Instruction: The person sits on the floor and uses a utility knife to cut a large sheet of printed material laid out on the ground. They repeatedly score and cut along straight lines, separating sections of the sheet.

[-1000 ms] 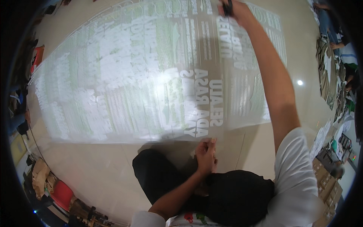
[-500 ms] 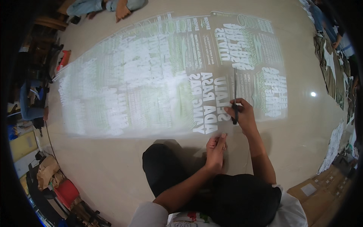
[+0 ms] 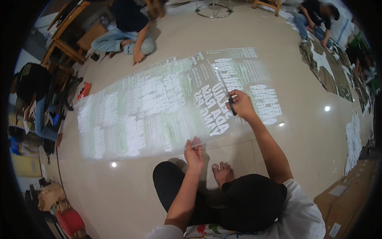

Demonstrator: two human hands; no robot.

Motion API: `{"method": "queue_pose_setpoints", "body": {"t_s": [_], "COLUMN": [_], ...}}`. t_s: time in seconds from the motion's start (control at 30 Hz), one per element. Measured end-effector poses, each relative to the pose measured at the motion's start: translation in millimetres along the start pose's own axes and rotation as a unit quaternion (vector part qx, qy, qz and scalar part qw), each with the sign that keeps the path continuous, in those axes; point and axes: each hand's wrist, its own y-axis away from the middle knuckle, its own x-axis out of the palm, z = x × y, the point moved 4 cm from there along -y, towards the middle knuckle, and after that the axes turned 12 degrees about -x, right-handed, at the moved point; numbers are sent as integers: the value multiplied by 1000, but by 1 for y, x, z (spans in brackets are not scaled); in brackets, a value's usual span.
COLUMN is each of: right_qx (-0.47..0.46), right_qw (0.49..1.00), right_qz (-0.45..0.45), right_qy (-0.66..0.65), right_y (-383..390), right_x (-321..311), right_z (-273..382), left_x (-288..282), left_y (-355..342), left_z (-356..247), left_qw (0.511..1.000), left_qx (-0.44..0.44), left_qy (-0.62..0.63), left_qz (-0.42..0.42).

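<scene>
A wide translucent film sheet (image 3: 155, 131) with mirrored white lettering and green print lies over the floor in front of me. My right hand (image 3: 242, 106) is closed round the dark handles of a pair of scissors (image 3: 232, 106). Their long blades point away from me into the film, between two printed blocks. Whether the blades are apart is hard to make out. My left hand (image 3: 194, 156) pinches the sheet's near edge, to the left of the scissors, and the edge there looks slightly lifted.
My bare foot (image 3: 223, 173) and dark-clad knees are just before the film. One person (image 3: 137, 36) sits beyond its far edge, another (image 3: 34, 91) at the left. A third (image 3: 314, 22) sits far right by brown and white material (image 3: 324, 65). A cardboard box (image 3: 346, 199) stands near right.
The view has tilted up, showing more of the room. My left hand has moved left and taken the film's near edge. My right hand still holds the scissors at the film.
</scene>
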Motion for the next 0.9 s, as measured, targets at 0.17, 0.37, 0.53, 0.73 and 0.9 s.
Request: {"method": "queue_pose_setpoints", "body": {"t_s": [0.17,0.37,0.53,0.73,0.9], "right_qx": [44,75,97,135,124], "right_qw": [995,987,978,956,959], "right_qz": [-82,-140,-174,-227,-233], "right_qy": [-23,39,62,124,106], "right_y": [15,34,40,53,56], "right_x": [-122,-231,-253,-264,-254], "right_z": [-33,-98,-153,-191,-199], "left_x": [25,56,74,78,70], "left_y": [-2,-30,-56,-66,-71], "left_z": [24,88,123,141,139], "left_qw": [996,966,923,902,901], "left_qx": [8,-38,-14,-3,29], "left_qy": [-79,-241,-375,-428,-429], "left_qz": [33,81,86,58,50]}}
